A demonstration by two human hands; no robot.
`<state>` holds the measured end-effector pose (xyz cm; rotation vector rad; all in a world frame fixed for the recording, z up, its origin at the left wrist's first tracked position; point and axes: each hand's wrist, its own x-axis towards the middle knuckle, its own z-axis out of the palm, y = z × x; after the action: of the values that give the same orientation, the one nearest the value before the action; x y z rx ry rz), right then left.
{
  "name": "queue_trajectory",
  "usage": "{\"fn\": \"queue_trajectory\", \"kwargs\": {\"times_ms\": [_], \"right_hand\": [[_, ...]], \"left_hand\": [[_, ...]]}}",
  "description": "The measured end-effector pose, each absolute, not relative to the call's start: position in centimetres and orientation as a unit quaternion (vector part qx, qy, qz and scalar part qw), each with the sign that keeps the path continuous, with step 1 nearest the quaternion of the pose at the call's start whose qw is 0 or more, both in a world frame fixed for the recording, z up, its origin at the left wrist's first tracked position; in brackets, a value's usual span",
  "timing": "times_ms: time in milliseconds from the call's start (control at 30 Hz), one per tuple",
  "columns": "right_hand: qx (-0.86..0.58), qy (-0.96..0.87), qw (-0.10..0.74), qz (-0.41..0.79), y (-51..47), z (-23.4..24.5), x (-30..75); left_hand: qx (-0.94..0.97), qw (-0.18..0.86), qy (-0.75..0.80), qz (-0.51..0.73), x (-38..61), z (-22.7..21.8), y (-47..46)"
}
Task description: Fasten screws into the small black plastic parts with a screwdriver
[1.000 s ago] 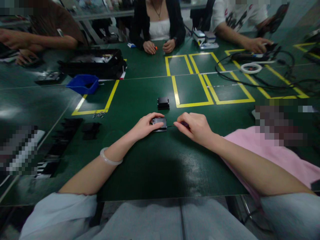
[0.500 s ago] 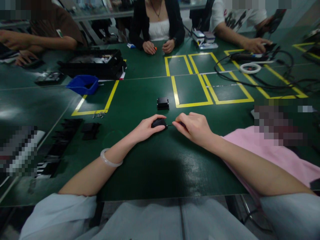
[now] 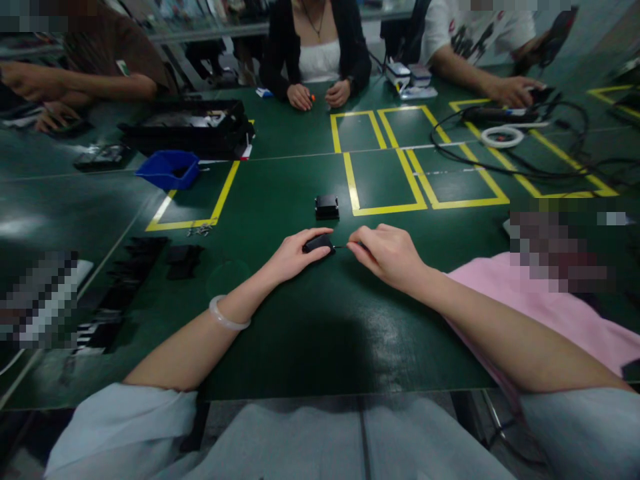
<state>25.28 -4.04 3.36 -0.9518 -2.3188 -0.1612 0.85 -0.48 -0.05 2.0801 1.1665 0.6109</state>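
Note:
My left hand (image 3: 294, 256) is closed around a small black block (image 3: 319, 245), thumb in front and fingers behind, low over the green tabletop. From the right, my right hand (image 3: 389, 252) grips a screwdriver (image 3: 341, 247); its thin shaft points left and its tip meets the block's right end. The fingers hide most of the handle. Just beyond my hands sits a similar black block (image 3: 327, 207) with small bright metal bits at its sides. Small screws (image 3: 200, 230) lie loose to the left.
Black parts (image 3: 183, 261) lie at left, near a blue bin (image 3: 171, 169) and a long black tray (image 3: 185, 137). Pink cloth (image 3: 530, 307) lies by my right forearm. Cables (image 3: 525, 167) and a white ring (image 3: 502, 137) are at far right. Co-workers' hands rest across the table.
Almost nothing differs. The view has shifted slightly, and my left forearm with its bracelet sits a little further right. Both hands keep their grips.

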Motion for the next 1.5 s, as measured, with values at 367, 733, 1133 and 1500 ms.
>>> {"fn": "queue_trajectory", "kwargs": {"times_ms": [367, 733, 1133, 1500], "right_hand": [[-0.356, -0.874, 0.328, -0.046, -3.88, 3.36, 25.44], [-0.37, -0.874, 0.315, -0.01, -3.91, 3.35, 25.4], [-0.359, -0.874, 0.327, -0.016, -3.83, 3.37, 25.41], [-0.368, -0.871, 0.326, 0.001, -3.85, 3.32, 25.36]], "left_hand": [[0.801, 0.311, 0.448, 0.245, 0.82, -0.5, -0.45], [0.799, 0.309, 0.457, 0.24, 0.76, -0.36, -0.53], [0.8, 0.308, 0.456, 0.238, 0.74, -0.3, -0.62], [0.797, 0.312, 0.459, 0.24, 0.67, -0.4, -0.62]]}}
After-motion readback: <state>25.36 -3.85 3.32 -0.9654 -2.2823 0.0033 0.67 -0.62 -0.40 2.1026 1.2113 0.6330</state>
